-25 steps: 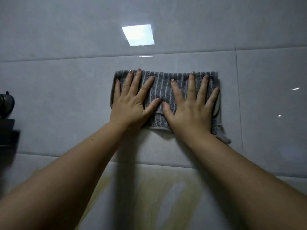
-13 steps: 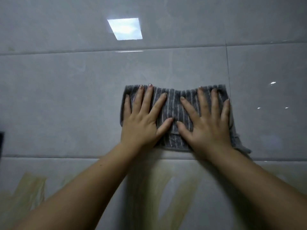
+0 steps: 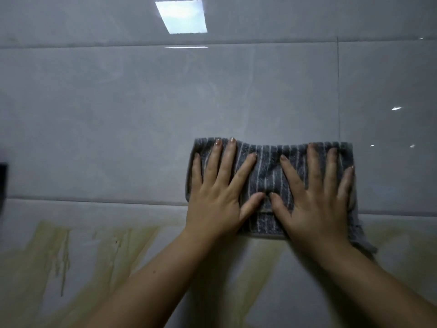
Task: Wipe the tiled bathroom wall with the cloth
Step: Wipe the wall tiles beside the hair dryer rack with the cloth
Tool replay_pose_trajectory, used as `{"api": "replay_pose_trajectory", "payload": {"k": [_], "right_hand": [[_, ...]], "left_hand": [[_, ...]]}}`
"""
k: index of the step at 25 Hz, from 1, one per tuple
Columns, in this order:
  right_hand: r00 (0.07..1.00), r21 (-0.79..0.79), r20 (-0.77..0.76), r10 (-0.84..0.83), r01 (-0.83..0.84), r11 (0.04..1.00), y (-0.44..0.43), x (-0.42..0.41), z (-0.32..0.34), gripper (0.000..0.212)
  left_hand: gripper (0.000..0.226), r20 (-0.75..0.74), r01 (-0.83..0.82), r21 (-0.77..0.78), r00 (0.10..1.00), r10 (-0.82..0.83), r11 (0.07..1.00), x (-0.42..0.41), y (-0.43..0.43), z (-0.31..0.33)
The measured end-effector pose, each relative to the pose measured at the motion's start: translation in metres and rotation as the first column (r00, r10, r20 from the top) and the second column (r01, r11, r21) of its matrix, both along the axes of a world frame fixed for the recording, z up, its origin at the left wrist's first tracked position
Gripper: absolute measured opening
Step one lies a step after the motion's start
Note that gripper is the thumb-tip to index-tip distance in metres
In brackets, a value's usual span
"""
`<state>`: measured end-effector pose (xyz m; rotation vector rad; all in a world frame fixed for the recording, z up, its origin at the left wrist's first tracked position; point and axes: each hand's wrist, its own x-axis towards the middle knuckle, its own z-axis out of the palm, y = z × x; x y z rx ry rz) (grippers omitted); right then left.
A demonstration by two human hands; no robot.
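Glossy pale-grey tiled wall (image 3: 118,114) across the whole view, cut by two horizontal grout lines (image 3: 94,200) and one vertical joint (image 3: 338,91) on the right. High up, a bright square reflection (image 3: 182,17) of a light, plus a few small glints to the right. On the lowest row of tiles, yellowish streaks (image 3: 59,252) spreading left and right, some with thin drip marks running down. At the far left edge, part of a dark object (image 3: 2,183), too cropped to identify.

Grey cloth (image 3: 267,166) with thin pale stripes, folded into a wide rectangle, flat against the wall right of centre. Straddles the lower horizontal grout line, with its top right end across the foot of the vertical joint. Bunches slightly in the middle, between the two hands. Lets one loose corner (image 3: 365,243) hang off at the lower right, beyond the right wrist.

Left hand (image 3: 217,200) palm-down on the left half of the cloth, fingers (image 3: 230,159) straight and spread wide, tips near the top edge. Right hand (image 3: 316,204) pressed likewise on the right half, fingers (image 3: 314,162) straight and fanned, little finger along the cloth's right edge. Thumbs angled inward, tips almost touching over the middle of the cloth. Both bare forearms reaching up from the bottom of the view, over the stained tiles.
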<state>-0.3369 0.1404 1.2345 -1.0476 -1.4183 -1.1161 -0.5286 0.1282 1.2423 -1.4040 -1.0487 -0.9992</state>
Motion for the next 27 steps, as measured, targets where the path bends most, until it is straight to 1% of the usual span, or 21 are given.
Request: {"api": "replay_pose_trajectory", "payload": {"k": [3,7,10,12,13,15,16,18,21,27], "right_hand": [[1.000,-0.017,-0.002,0.002,-0.002,1.000,-0.005,-0.036,-0.020,0.070],[0.996,-0.023,0.086,0.019,-0.017,1.000,-0.010,-0.101,-0.021,0.066],[0.989,-0.018,0.143,0.021,-0.019,1.000,-0.006,-0.080,-0.020,0.066],[0.994,-0.032,0.110,0.011,-0.007,0.999,-0.006,-0.062,-0.025,0.069],[0.998,-0.036,0.065,0.008,-0.006,0.999,-0.008,-0.062,-0.028,0.069],[1.000,-0.039,-0.020,0.015,-0.015,0.999,-0.012,-0.079,-0.033,0.069],[0.999,-0.049,-0.027,0.029,-0.031,0.998,-0.013,-0.096,-0.037,0.069],[0.998,-0.052,0.017,0.062,-0.061,0.997,-0.016,-0.134,-0.044,0.069],[0.992,-0.026,0.076,0.099,-0.098,0.995,-0.017,-0.196,-0.050,0.067],[0.987,-0.016,0.116,0.109,-0.108,0.994,-0.022,-0.295,-0.048,0.067]], "left_hand": [[0.067,-0.013,-0.032,0.001,0.999,0.032,0.999,-0.040,-0.004,-0.019],[0.069,0.064,-0.066,-0.017,0.996,0.067,0.998,-0.094,-0.009,-0.020],[0.070,0.091,-0.060,-0.014,0.994,0.061,0.998,-0.083,-0.010,-0.026],[0.070,0.061,-0.046,-0.013,0.997,0.047,0.999,-0.070,-0.009,-0.035],[0.069,0.041,-0.044,-0.015,0.998,0.045,0.999,-0.067,-0.009,-0.038],[0.067,0.024,-0.036,-0.030,0.999,0.036,0.999,-0.077,-0.013,-0.040],[0.067,0.033,-0.040,-0.042,0.999,0.041,0.998,-0.092,-0.016,-0.041],[0.069,0.067,-0.058,-0.072,0.996,0.063,0.996,-0.131,-0.021,-0.045],[0.071,0.072,-0.105,-0.119,0.991,0.114,0.987,-0.203,-0.029,-0.057],[0.074,0.104,-0.119,-0.165,0.985,0.137,0.979,-0.302,-0.039,-0.056]]}}
